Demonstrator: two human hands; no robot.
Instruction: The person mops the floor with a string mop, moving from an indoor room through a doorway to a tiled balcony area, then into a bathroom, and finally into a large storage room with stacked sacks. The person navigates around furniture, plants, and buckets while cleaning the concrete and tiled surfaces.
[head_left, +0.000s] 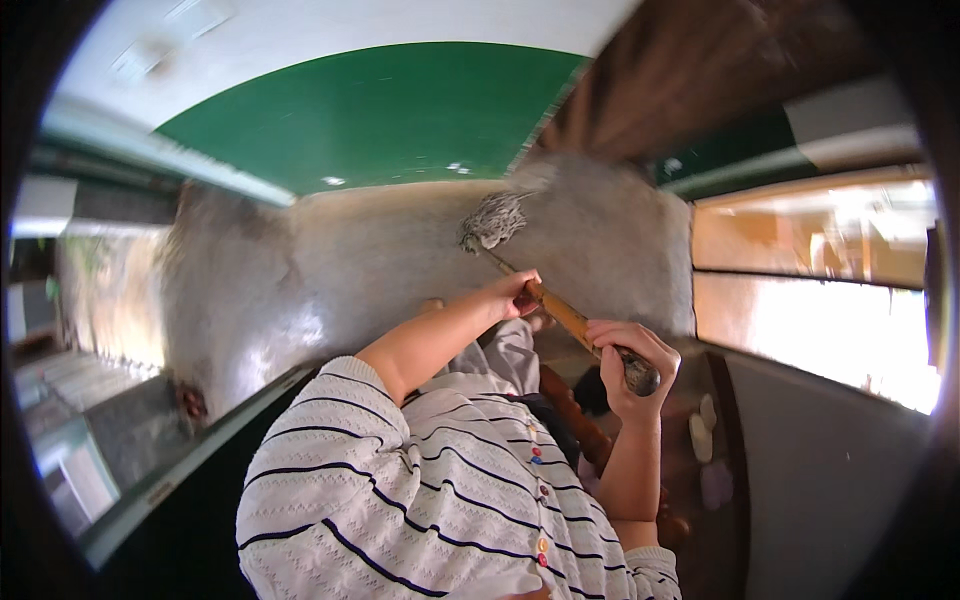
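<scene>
A mop with a wooden handle (567,317) slants across the middle of the view. My left hand (517,293) is closed round the handle partway down. Near the top end, by its dark rounded tip, my right hand (636,362) wraps round the same handle. At the far end the grey string mop head (494,222) lies on the concrete floor (370,250), close to the base of the green and white wall.
Ahead rises the green wall (380,115). A brown curtain-like surface (680,85) hangs at the far right. A bright opening (810,330) is on the right, a doorway (110,290) on the left. Pale slippers (702,430) lie low at the right, beside brown wooden furniture (580,420).
</scene>
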